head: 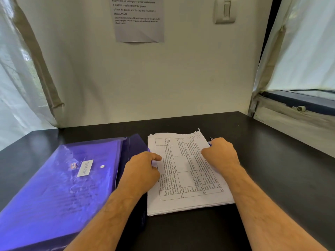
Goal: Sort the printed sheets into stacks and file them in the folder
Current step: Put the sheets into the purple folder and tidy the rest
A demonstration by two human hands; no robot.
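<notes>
A stack of printed sheets (184, 171) with a table of text on top lies in the middle of the black table (272, 160). To its left lies a translucent blue-violet folder (68, 182) with a white label and snap button, its flap open toward the sheets. My left hand (143, 171) rests at the stack's left edge, on the folder flap, fingers curled and thumb on the paper. My right hand (220, 154) grips the stack's right edge with curled fingers; a small dark and blue thing shows just past its knuckles.
A white wall stands right behind the table, with a taped instruction sheet (138, 19) and a light switch (224, 10). Curtains hang at left (27, 69) and right (299, 51). A dark window ledge (299, 100) is at right.
</notes>
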